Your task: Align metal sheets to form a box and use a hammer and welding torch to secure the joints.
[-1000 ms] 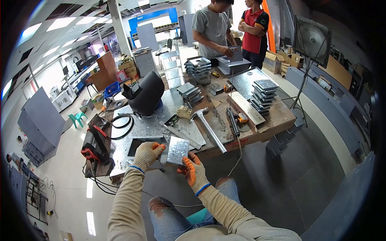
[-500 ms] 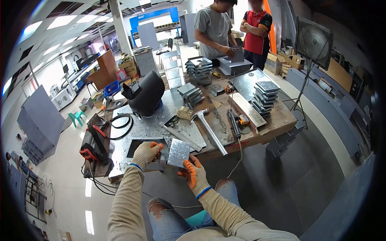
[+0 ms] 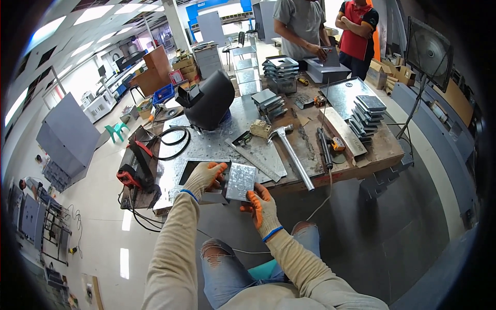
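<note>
My right hand [image 3: 262, 209], in a knit glove with orange-coated fingers, grips a flat, shiny metal plate [image 3: 241, 182] by its lower right corner. The plate is tilted up beside the right edge of an open metal box [image 3: 216, 198] at the table's near edge. My left hand [image 3: 205, 178], gloved alike, lies over the box opening with its fingers curled together near that same edge. What those fingers hold, if anything, is hidden. The plate and box look very close, but I cannot tell whether they touch.
On the table [image 3: 305, 139] lie a hammer [image 3: 292, 157], a welding helmet [image 3: 209, 101], a soldering-iron-like tool [image 3: 324, 147], a tape measure [image 3: 337, 143] and stacked metal pieces [image 3: 368, 116]. A red-and-black machine [image 3: 137, 168] stands left. Two people [image 3: 356, 31] stand across the table.
The whole scene has shifted right and up in the view as my head moved. The plate has come slightly closer to the box's right edge, and both hands keep nearly the same pose.
</note>
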`<state>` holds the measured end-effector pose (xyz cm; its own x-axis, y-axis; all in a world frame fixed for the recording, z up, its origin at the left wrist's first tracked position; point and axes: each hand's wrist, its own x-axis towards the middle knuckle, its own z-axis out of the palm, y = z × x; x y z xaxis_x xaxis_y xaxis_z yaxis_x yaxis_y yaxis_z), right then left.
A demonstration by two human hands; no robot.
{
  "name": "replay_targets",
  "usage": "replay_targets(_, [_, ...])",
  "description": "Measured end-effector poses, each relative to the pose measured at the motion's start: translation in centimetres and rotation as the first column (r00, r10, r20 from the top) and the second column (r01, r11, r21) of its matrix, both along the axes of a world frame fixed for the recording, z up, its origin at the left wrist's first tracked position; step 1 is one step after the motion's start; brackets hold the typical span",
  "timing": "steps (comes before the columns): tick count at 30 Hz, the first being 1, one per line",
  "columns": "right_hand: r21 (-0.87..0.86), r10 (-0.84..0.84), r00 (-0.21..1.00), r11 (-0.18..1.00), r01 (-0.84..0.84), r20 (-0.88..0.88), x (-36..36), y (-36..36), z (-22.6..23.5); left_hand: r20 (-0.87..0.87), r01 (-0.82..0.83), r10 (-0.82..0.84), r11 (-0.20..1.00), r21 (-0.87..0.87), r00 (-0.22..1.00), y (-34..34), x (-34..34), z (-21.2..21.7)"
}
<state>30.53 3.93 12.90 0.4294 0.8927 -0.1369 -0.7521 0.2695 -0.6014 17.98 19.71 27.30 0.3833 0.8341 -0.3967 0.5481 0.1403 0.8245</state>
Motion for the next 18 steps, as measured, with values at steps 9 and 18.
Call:
replay_targets(9, [0.029, 0.039, 0.996, 0.999, -0.037, -0.078, -1.0, 0.8, -0.9, 0.013, 0.125, -0.124, 0.988, -0.089, 0.992, 0.9, -0.3, -0.8])
replay_targets(18, [-0.078, 0.095, 0.995, 0.993, -0.093, 0.02, -2.4, 1.5, -0.4, -0.021, 0.2, -0.2, 0.98, -0.008, 0.98, 1.1, -1.0, -1.6])
